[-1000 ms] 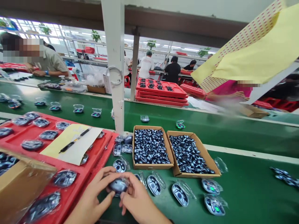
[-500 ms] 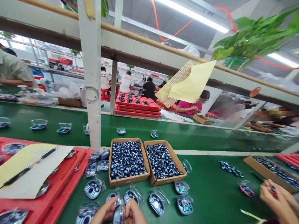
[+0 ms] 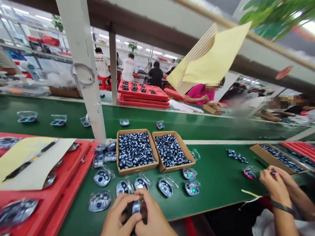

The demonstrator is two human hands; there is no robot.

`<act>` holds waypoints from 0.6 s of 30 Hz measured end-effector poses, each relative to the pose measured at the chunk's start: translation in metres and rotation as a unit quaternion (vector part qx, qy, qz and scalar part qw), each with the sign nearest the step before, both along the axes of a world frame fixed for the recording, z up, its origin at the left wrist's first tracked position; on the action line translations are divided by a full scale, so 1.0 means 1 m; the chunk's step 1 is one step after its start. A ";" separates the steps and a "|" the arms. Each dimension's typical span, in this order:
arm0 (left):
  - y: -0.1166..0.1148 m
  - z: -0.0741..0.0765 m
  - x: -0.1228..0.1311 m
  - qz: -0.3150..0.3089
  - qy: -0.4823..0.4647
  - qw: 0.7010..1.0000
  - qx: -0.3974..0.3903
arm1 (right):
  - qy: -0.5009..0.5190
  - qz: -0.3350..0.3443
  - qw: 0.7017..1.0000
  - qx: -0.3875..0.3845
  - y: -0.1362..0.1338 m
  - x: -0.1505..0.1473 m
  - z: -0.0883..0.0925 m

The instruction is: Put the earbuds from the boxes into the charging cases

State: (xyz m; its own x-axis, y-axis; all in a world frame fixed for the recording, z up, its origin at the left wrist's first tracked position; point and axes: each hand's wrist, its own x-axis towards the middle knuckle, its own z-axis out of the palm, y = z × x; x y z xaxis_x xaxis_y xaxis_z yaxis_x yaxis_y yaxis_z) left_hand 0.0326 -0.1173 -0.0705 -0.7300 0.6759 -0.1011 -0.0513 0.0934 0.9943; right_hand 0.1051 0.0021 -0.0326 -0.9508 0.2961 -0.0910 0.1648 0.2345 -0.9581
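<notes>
My left hand (image 3: 118, 213) and my right hand (image 3: 155, 213) are closed around a dark earbud charging case (image 3: 136, 207) at the near edge of the bench. The fingers cover most of it. Just beyond them lie open earbud cases with clear lids, among them one case (image 3: 122, 187) by my left hand and another case (image 3: 165, 187) farther right. Green displays glow in a case (image 3: 192, 188) and in the one behind it. Behind these, a left cardboard box (image 3: 139, 169) and a right cardboard box (image 3: 176, 167) are filled with loose dark-blue earbuds.
Stacked red trays (image 3: 71, 183) fill the left, with yellow paper (image 3: 22, 173) and a pen (image 3: 31, 159) on top. A co-worker's hands (image 3: 275, 180) are at the right, near another earbud box (image 3: 261, 154). Beyond are a white post (image 3: 83, 72) and a green belt (image 3: 137, 114) carrying cases.
The view has tilted down and shifted. My hands have closed more tightly around the case, which now turns a different side up. The co-worker's hands are still together at the right.
</notes>
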 end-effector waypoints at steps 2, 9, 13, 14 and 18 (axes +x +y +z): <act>0.002 0.001 0.006 -0.012 -0.008 1.000 0.022 | -0.009 0.018 1.000 -0.007 0.004 0.003 -0.005; 0.005 -0.022 0.023 -0.112 0.048 0.992 0.023 | -0.060 -0.003 0.967 0.248 0.034 0.010 -0.028; 0.003 -0.001 0.009 -0.097 0.249 0.961 -0.069 | -0.074 0.030 0.930 0.358 0.056 0.013 -0.029; 0.005 0.009 -0.002 -0.069 0.288 0.951 -0.085 | -0.077 0.037 0.931 0.354 0.063 0.015 -0.025; 0.035 0.042 -0.060 0.008 0.383 0.911 -0.154 | -0.056 0.074 0.945 0.312 0.098 0.022 -0.004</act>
State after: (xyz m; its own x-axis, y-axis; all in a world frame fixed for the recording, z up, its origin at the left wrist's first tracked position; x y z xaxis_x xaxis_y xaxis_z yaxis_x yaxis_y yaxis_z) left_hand -0.0277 -0.0823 -0.0284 -0.6755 0.6902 0.2595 0.6431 0.3793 0.6652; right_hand 0.1270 0.1005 -0.0365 -0.9809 0.1890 -0.0452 0.1775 0.7773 -0.6035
